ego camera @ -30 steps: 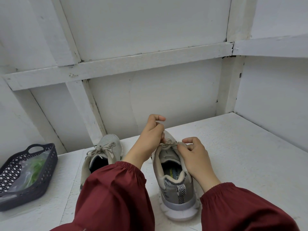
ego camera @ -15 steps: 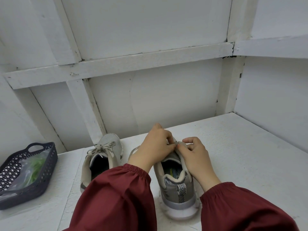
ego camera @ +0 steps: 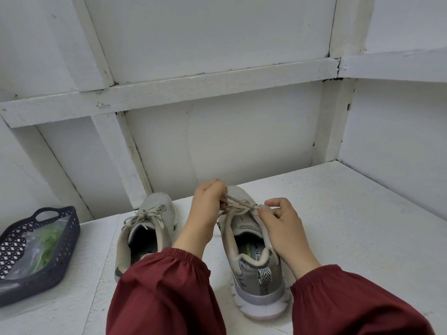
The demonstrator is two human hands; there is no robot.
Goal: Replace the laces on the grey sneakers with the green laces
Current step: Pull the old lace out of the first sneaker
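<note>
My left hand (ego camera: 208, 209) pinches the beige flat lace (ego camera: 240, 206) of the grey mesh white-soled sneaker (ego camera: 251, 268). My right hand (ego camera: 286, 228) pinches the same lace at its other side, fingers curled.

Loose dark-red sleeves (ego camera: 164, 293) end in gathered, elasticated cuffs (ego camera: 183, 256) at both wrists.

Grey sneakers (ego camera: 251, 272) with beige laces (ego camera: 150, 214) stand side by side; green laces (ego camera: 47, 240) lie bagged.

Loads of open tabletop (ego camera: 362, 226) right of the right sneaker (ego camera: 256, 286); left sneaker (ego camera: 154, 209) and basket (ego camera: 71, 240) crowd the left, wall (ego camera: 242, 141) behind.
</note>
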